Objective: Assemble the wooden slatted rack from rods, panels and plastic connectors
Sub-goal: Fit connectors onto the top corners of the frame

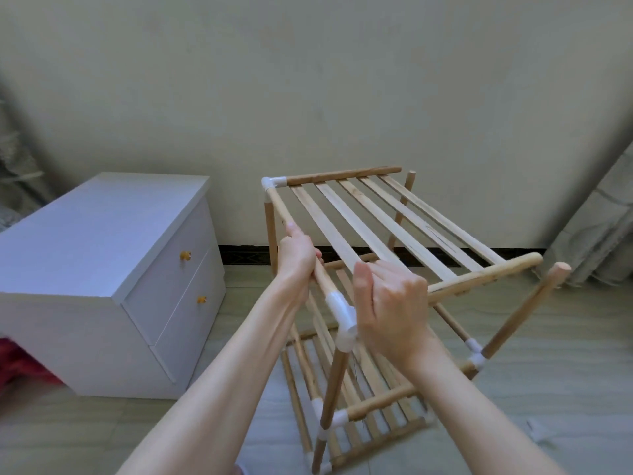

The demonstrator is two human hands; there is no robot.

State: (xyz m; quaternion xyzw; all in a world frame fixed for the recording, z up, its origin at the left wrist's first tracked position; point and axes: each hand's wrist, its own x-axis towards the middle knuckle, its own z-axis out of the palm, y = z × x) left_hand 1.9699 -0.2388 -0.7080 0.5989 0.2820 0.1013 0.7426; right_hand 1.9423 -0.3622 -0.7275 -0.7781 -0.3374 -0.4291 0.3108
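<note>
- The left hand (297, 257) wraps its fingers around the side rod (298, 234) of the rack's top level, thumb laid along the wood, a little above the near white connector (342, 318).
- The right hand (390, 303) is curled at the near left corner of the top slatted panel (387, 231), where that panel's end rod (486, 274) runs toward the connector; whether the fingers actually grip the wood cannot be told, since the back of the hand hides them.
- The far end of that end rod is bare, and the upright post (524, 310) just beside it also has a bare top, tilting outward.
- The far connector (274, 183) joins the side rod, the panel's back rod and a leg at the far left corner.
- The wooden rack (376, 337) stands on the floor (548, 389) near the wall (308, 80), with lower slatted shelves (363, 406) beneath, partly hidden by both forearms.
- A white drawer cabinet (113, 275) with two amber knobs stands well to the left of the rack, against the wall.
- Pale curtain fabric (596, 234) hangs at the right edge; a red item (17, 361) shows at the left edge beside the cabinet.
- A small pale scrap (539, 431) lies on the floor at the right.
</note>
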